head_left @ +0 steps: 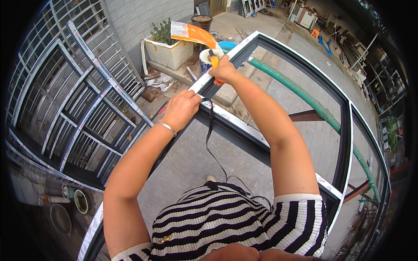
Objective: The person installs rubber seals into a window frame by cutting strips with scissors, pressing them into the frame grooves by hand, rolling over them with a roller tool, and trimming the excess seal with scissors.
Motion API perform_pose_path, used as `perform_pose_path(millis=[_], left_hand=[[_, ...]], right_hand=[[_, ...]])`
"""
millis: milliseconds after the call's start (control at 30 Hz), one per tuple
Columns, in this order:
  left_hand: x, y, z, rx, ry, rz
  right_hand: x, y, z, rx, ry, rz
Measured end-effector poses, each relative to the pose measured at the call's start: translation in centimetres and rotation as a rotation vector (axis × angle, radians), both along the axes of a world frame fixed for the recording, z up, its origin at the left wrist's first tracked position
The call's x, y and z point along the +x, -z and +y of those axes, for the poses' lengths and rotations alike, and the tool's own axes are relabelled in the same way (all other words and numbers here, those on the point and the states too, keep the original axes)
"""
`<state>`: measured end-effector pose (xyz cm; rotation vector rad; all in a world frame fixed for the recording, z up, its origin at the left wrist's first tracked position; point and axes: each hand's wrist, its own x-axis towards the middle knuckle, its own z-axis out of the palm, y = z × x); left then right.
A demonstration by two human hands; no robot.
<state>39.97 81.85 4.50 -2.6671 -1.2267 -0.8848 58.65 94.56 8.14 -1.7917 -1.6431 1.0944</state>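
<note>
Though the frame (244, 126) looks assembled, loose black strip (210, 130) says unfinished imo; right hand (224, 69) clamped on orange tool (214, 62) at 12 o'clock, left hand (180, 108) at 10, grip unclear.

Frame rail (240, 125) partly behind right arm (282, 132)

A green pipe (283, 78) on a stand runs from one to nearly four o'clock, the black-and-white frame (241, 125) lying across it. The grey concrete floor (187, 152) bears an orange stool (315, 33) between one and two.
</note>
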Motion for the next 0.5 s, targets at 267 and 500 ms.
perform_pose_path(millis=[267, 500], left_hand=[[0.2, 0.9, 0.6, -0.108, 0.004, -0.218], [0.4, 0.6, 0.7, -0.093, 0.017, -0.283]], right_hand=[[1.6, -1.7, -11.4, 0.528, 0.035, 0.036], [-1.5, 0.8, -23.7, 0.785, -0.011, -0.184]])
